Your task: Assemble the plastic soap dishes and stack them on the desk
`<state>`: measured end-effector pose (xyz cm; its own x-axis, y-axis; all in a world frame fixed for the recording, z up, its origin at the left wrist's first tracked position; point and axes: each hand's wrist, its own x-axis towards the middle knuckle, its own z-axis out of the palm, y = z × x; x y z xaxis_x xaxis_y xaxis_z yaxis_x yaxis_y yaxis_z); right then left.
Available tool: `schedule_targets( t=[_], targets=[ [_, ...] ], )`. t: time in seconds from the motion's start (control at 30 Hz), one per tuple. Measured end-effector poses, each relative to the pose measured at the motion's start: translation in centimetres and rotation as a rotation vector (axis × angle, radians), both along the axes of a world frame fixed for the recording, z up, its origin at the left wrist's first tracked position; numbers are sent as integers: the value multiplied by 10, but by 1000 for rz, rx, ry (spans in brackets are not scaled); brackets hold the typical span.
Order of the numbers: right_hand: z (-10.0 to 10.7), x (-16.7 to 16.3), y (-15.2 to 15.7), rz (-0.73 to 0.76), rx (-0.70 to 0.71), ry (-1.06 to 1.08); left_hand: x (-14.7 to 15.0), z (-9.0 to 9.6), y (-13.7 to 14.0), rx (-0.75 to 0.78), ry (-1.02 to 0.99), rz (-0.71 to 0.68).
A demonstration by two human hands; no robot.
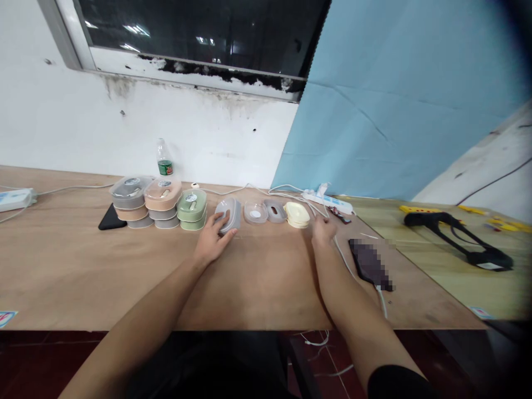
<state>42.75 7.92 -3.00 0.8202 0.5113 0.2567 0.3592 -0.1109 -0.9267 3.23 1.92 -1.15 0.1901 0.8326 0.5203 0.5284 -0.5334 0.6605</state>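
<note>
My left hand (213,237) grips a grey plastic box (231,213), fingers over its top left and thumb along its near side. Fingers curled together, my right hand (324,228) is just right of a cream-yellow box (297,214); what it holds, if anything, is hidden. Between the hands lie a clear lid (255,213) with a white round spot and a grey lid (274,210) with a dark oblong slot. Left of my left hand stand stacked lidded boxes: green (192,204), pink (163,193) and grey (128,191).
A white power strip (332,202) with cables lies behind my right hand. A phone (371,264) with a cable lies to the right. An empty-looking bottle (164,159) stands at the wall. A black frame-like object (457,239) sits far right, and another power strip (15,199) far left.
</note>
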Motion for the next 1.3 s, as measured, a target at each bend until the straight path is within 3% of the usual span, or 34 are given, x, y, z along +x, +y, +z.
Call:
schedule_targets(
  t=[0.1,0.23,0.37,0.53,0.93,1.0,1.1,1.17,1.3],
  targets=[
    [-4,-1,4,-51,17,-219,0,0,0,-4,10,14],
    [-13,-10,11,251,-36,-345,0,0,0,-3,11,12],
    [-20,-12,15,367,-57,-418,0,0,0,-13,10,9],
    [-21,-5,15,349,-61,-394,0,0,0,-30,24,4],
    [-3,-17,0,238,-174,-403,0,2,-1,-48,19,-4],
    [5,-22,-3,197,-123,-443,0,2,0,-45,7,-7],
    [19,-44,-11,173,92,-572,1,2,0,-46,-23,-16],
    [28,-73,-21,302,223,-651,3,2,-1,-45,-43,-25],
    [32,-150,-51,795,274,-778,13,1,-5,-29,-82,-32]
  ],
)
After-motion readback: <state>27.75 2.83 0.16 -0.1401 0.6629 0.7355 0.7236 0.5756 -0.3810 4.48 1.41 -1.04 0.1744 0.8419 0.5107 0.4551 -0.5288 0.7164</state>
